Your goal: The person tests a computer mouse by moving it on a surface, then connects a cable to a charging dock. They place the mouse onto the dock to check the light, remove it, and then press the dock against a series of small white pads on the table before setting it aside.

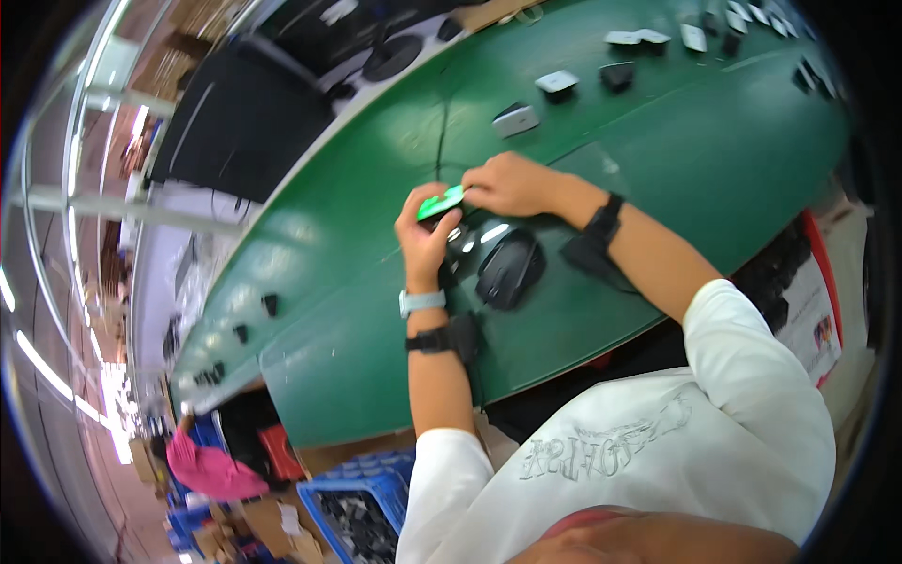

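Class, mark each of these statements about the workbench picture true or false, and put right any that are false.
1. Both hands hold a small green piece. True: the left hand and the right hand meet on the green piece.
2. A black computer mouse lies on the bench just below the hands. True: the mouse rests on the green bench top.
3. The bench top is red. False: it is green.
4. The left wrist is bare. False: it bears a pale wristwatch and a black strap.
5. A blue crate stands on the bench. False: the blue crate sits below the bench edge.
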### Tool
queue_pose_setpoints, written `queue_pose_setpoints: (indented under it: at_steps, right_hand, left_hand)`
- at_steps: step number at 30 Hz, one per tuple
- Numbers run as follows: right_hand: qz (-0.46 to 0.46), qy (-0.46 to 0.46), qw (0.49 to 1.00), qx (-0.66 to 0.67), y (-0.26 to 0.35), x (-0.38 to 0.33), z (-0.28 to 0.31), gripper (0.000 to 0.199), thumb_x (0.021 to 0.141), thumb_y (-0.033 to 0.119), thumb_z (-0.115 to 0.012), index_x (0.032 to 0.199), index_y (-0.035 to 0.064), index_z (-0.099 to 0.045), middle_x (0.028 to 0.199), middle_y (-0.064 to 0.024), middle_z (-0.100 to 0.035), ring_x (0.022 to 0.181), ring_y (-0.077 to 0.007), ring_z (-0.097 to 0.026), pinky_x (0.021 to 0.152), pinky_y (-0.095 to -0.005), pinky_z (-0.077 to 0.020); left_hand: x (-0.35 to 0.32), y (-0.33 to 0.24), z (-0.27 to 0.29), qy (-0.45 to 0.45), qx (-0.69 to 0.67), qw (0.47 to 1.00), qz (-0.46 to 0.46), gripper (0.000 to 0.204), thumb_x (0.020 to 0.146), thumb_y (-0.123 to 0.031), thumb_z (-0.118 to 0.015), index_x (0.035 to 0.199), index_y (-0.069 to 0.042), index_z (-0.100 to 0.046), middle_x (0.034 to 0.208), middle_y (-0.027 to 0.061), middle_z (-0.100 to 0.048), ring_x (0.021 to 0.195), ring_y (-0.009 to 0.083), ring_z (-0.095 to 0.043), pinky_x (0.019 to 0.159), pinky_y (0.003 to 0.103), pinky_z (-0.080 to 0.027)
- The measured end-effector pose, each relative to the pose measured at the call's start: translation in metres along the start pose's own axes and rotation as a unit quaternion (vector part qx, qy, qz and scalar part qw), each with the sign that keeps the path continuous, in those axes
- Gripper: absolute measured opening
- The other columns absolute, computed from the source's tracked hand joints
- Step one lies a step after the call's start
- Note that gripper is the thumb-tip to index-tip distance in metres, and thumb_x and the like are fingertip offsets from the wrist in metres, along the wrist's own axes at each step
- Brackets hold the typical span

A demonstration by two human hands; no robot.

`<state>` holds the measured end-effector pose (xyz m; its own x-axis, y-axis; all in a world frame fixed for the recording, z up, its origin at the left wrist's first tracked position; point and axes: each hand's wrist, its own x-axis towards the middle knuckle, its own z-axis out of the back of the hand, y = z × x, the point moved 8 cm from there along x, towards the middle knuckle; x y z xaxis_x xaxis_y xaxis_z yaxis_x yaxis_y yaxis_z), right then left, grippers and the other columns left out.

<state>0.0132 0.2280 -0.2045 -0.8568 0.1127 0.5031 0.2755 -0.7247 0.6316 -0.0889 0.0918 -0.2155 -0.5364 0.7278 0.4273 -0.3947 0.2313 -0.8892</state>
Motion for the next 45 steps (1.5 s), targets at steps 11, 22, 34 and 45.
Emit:
queue_pose_setpoints:
  at_steps: [11,22,34,45]
  right_hand:
    - [-0.042,0.033,0.995,0.088,-0.019,-0.003,-0.011,0.027,0.091,0.033,-0.065,0.096,0.0086,-0.076,0.084,-0.017,-0.073,0.077,-0.0383,-0.069,0.069,-0.047,-0.053]
    - [-0.044,-0.001,0.992,0.122,-0.028,-0.001,-0.008,0.028,0.092,0.034,-0.07,0.099,0.0068,-0.076,0.082,-0.0156,-0.074,0.074,-0.0319,-0.071,0.068,-0.0426,-0.0532]
    - [-0.05,0.064,0.984,0.159,-0.03,-0.001,-0.019,0.03,0.092,0.037,-0.069,0.097,0.0079,-0.075,0.088,-0.0159,-0.074,0.082,-0.0353,-0.07,0.073,-0.0459,-0.0522]
    - [-0.06,0.119,0.988,0.078,-0.029,-0.005,-0.024,0.024,0.088,0.025,-0.062,0.101,0.0084,-0.073,0.094,-0.0173,-0.074,0.09,-0.0402,-0.069,0.08,-0.0501,-0.0528]
  left_hand:
    - [-0.001,-0.001,-0.002,0.003,0.045,0.999,0.014,0.027,0.076,-0.002,-0.079,0.1,0.002,-0.068,0.113,0.0139,-0.069,0.104,0.0221,-0.064,0.093,0.034,-0.052]
    - [0.007,-0.007,-0.003,0.07,0.12,0.99,-0.011,0.052,0.066,0.014,-0.082,0.112,-0.002,-0.063,0.13,0.0134,-0.059,0.11,0.0205,-0.064,0.086,0.03,-0.056]
    - [0.003,0.079,0.236,-0.153,0.595,0.744,0.263,0.05,0.096,-0.047,-0.068,0.112,0.0,-0.075,0.096,0.0217,-0.074,0.089,0.0354,-0.071,0.08,0.046,-0.054]
    - [0.163,0.025,-0.111,0.24,0.432,0.869,-0.017,0.049,0.085,-0.027,-0.081,0.124,-0.001,-0.067,0.123,0.0214,-0.069,0.111,0.0343,-0.067,0.096,0.042,-0.053]
